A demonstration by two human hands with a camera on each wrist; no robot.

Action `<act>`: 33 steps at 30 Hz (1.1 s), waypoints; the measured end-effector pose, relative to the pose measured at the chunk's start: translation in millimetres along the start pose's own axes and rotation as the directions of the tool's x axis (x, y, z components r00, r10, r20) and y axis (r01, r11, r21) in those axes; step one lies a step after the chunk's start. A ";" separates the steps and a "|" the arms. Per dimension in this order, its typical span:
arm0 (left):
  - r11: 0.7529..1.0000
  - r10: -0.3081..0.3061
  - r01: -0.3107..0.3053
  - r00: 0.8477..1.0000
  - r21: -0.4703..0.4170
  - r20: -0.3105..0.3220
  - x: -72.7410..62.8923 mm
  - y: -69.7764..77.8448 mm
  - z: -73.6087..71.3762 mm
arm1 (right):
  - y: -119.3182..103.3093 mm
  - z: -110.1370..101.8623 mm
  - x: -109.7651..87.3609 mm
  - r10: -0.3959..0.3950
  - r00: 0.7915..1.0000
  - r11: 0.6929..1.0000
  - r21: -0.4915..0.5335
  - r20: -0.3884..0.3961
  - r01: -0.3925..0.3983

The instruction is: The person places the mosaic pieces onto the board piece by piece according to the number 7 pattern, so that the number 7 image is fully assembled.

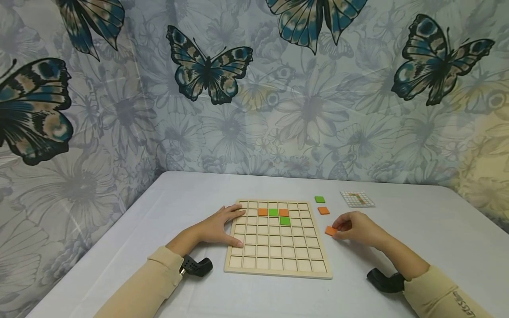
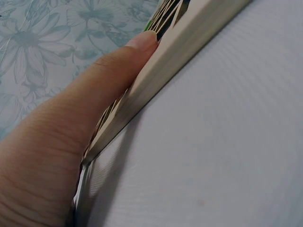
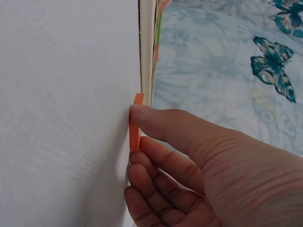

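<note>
A square wooden grid board (image 1: 278,275) lies on the table with shallow compartments. In its second row from the back sit an orange tile (image 1: 263,212), a green tile (image 1: 273,212) and another orange tile (image 1: 283,212); a second green tile (image 1: 285,221) is right in front of the last. My left hand (image 1: 216,226) rests on the board's left edge, thumb and fingers spread; its thumb (image 2: 113,71) lies over the rim. Just off the board's right side, my right hand (image 1: 359,229) pinches an orange square tile (image 3: 134,135) between thumb and fingers, close to the tabletop.
Right of the board's far corner lie a loose green tile (image 1: 320,199) and a loose orange tile (image 1: 324,210). Behind them is a small card (image 1: 357,199) printed with a grid pattern. A white cloth covers the table (image 1: 191,190), and a butterfly-print backdrop (image 1: 238,132) stands behind it.
</note>
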State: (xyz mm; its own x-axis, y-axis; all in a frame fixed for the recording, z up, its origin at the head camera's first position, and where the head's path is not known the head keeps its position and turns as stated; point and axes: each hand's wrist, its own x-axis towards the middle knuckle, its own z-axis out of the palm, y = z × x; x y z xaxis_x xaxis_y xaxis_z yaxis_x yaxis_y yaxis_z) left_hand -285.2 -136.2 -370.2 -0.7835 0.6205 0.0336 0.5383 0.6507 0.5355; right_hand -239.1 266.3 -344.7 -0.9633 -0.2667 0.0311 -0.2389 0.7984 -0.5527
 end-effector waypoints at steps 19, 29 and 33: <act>1.000 -0.018 0.018 1.000 -0.013 0.003 -1.2 1.7 -0.8 | -4.7 -2.1 -0.3 -0.025 0.999 0.999 -0.025 0.023 0.025; 1.000 -0.017 0.017 1.000 -0.016 0.005 -0.2 1.2 0.1 | -13.7 -0.3 4.6 -0.049 0.997 0.999 -0.001 0.064 0.050; 1.000 -0.019 0.019 1.000 -0.009 0.000 0.0 0.6 0.4 | -19.8 -1.8 7.9 -0.089 0.994 0.996 -0.008 0.070 0.090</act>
State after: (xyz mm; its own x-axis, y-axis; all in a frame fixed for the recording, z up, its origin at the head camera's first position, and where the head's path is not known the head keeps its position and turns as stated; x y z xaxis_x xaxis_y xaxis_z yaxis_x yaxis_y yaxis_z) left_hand -284.8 -135.7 -370.2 -0.7935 0.6082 0.0232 0.5206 0.6586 0.5433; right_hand -242.2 249.3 -332.0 -0.9274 -0.3735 0.0220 -0.3253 0.7758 -0.5407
